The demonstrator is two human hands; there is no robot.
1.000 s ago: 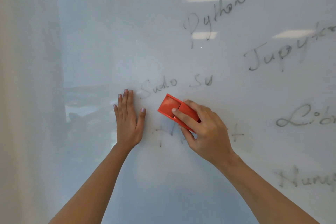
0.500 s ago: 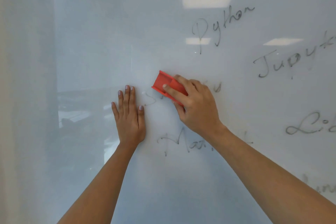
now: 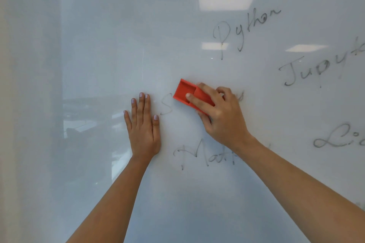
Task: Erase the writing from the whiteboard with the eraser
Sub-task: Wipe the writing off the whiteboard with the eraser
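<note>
Now the red eraser (image 3: 192, 95) sits pressed on the whiteboard (image 3: 98, 45), our right hand (image 3: 221, 116) gripping it just right of the leftover "S" (image 3: 166, 104). We should sweep left, flat and firm, while our left hand (image 3: 143, 130) lies open, bracing the board.

Whiteboard (image 3: 98, 45): glossy, pale, fills the view; ceiling lights reflect in its upper right. Left hand (image 3: 143, 130) lies flat on it, fingers up. Right hand (image 3: 219, 116) presses a red eraser (image 3: 189, 93) against it, tilted, just right of a faint "S" (image 3: 166, 104). Handwriting on the board: "Python" (image 3: 245, 29) upper right, "Jupyt" (image 3: 316, 67) cut by the right edge, a smudged word (image 3: 203, 154) under the right hand, partly hidden by the wrist.
</note>
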